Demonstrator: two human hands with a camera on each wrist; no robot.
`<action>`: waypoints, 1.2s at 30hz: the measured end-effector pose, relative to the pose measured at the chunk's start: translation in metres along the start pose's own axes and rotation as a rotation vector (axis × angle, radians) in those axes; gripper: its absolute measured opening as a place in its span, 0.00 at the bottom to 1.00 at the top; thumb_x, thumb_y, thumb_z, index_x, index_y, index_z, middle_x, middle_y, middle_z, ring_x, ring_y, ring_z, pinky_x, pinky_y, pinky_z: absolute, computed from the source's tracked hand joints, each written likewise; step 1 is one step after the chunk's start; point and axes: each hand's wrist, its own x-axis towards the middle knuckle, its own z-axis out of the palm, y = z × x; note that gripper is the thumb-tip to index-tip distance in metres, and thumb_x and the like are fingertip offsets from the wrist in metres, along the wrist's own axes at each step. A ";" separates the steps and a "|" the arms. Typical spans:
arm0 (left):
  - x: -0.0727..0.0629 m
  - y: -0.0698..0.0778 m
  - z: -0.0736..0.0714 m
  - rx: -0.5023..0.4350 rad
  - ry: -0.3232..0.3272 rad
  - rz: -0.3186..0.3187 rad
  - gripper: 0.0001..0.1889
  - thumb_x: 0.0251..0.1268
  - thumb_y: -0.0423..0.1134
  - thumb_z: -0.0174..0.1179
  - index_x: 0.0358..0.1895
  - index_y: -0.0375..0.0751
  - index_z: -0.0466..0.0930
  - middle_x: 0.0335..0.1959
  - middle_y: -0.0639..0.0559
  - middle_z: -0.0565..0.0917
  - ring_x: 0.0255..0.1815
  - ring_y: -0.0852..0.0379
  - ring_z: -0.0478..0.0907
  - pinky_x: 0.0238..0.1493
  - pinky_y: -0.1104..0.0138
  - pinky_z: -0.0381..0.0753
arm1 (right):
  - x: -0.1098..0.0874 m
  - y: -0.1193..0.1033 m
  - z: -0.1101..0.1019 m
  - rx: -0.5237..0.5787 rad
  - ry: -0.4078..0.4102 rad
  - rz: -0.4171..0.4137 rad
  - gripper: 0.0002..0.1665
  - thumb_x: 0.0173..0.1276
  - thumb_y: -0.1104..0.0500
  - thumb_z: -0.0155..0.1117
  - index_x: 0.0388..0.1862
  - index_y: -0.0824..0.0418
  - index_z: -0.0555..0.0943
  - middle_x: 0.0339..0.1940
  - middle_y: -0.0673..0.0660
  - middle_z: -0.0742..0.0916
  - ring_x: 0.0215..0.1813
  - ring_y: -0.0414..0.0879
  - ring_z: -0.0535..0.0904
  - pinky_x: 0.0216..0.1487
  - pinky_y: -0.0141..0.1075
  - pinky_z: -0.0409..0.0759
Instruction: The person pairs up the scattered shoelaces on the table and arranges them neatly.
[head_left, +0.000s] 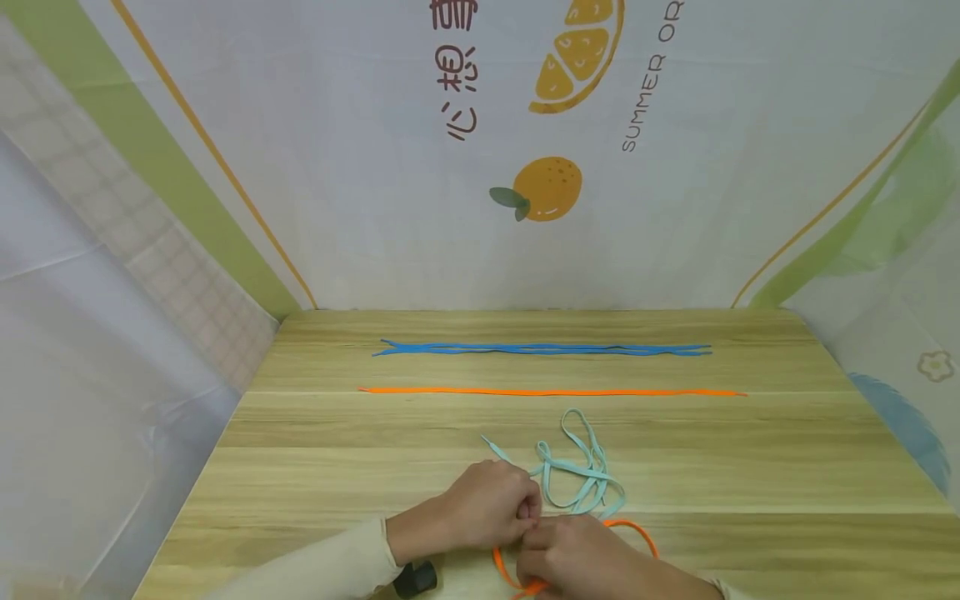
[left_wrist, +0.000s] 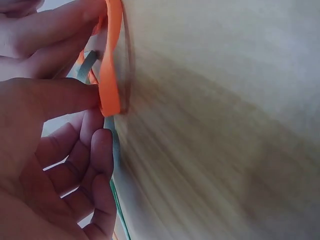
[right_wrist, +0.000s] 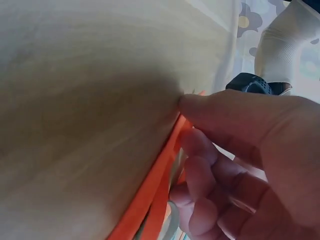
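An orange shoelace [head_left: 636,533] loops beneath and around both hands near the front of the table. My left hand [head_left: 487,507] pinches a bend of this lace [left_wrist: 111,70] between thumb and forefinger; its other fingers are curled. Close beside it, my right hand [head_left: 581,550] holds the same orange lace [right_wrist: 155,185] between thumb and forefinger, low over the wood. Just beyond the hands lies a mint-green shoelace [head_left: 592,473] in a loose tangle, one tip sticking out to the left. The hands hide part of both laces.
Farther back, a second orange shoelace [head_left: 525,392] lies straight across the wooden table [head_left: 300,467]. Behind it, blue shoelaces [head_left: 540,347] run parallel. A white cloth printed with oranges [head_left: 551,190] hangs at the table's back edge.
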 end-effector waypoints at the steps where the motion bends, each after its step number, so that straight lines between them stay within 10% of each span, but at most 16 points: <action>1: -0.001 0.000 0.000 0.000 0.002 -0.003 0.12 0.63 0.35 0.76 0.27 0.57 0.86 0.21 0.74 0.75 0.25 0.77 0.69 0.27 0.80 0.69 | 0.000 0.000 0.001 -0.002 0.005 -0.002 0.16 0.71 0.44 0.77 0.28 0.44 0.81 0.30 0.35 0.77 0.33 0.25 0.66 0.33 0.16 0.59; 7: -0.008 -0.004 0.000 -0.035 0.023 -0.019 0.13 0.62 0.36 0.75 0.24 0.57 0.83 0.18 0.73 0.72 0.23 0.76 0.68 0.25 0.79 0.68 | -0.001 -0.003 0.003 -0.115 0.009 -0.044 0.13 0.51 0.51 0.83 0.27 0.42 0.83 0.30 0.36 0.76 0.34 0.27 0.69 0.34 0.17 0.59; 20: -0.037 -0.018 -0.009 -0.176 0.069 -0.053 0.14 0.60 0.32 0.71 0.26 0.54 0.78 0.19 0.73 0.72 0.22 0.75 0.68 0.28 0.77 0.70 | -0.006 -0.007 0.008 -0.186 0.032 -0.178 0.17 0.65 0.50 0.76 0.25 0.45 0.74 0.21 0.38 0.67 0.28 0.28 0.59 0.33 0.17 0.55; 28: -0.051 -0.025 -0.010 -0.275 0.078 -0.073 0.11 0.56 0.27 0.67 0.35 0.49 0.83 0.23 0.72 0.76 0.24 0.75 0.71 0.30 0.75 0.74 | -0.017 0.002 -0.007 0.059 0.097 -0.062 0.12 0.61 0.61 0.80 0.34 0.44 0.86 0.30 0.37 0.76 0.36 0.26 0.69 0.39 0.13 0.63; 32: -0.056 -0.026 -0.012 -0.219 0.097 -0.099 0.10 0.57 0.30 0.68 0.40 0.48 0.88 0.24 0.73 0.76 0.26 0.74 0.71 0.31 0.74 0.74 | -0.021 0.007 -0.020 0.150 0.105 0.012 0.21 0.47 0.69 0.76 0.32 0.43 0.85 0.32 0.35 0.78 0.38 0.26 0.72 0.42 0.13 0.66; 36: -0.057 -0.025 -0.017 -0.138 0.133 -0.114 0.05 0.60 0.36 0.74 0.37 0.51 0.88 0.26 0.71 0.77 0.29 0.72 0.72 0.31 0.72 0.74 | -0.026 0.009 -0.031 0.194 0.125 0.113 0.18 0.54 0.67 0.80 0.33 0.44 0.85 0.32 0.35 0.79 0.37 0.26 0.73 0.42 0.14 0.67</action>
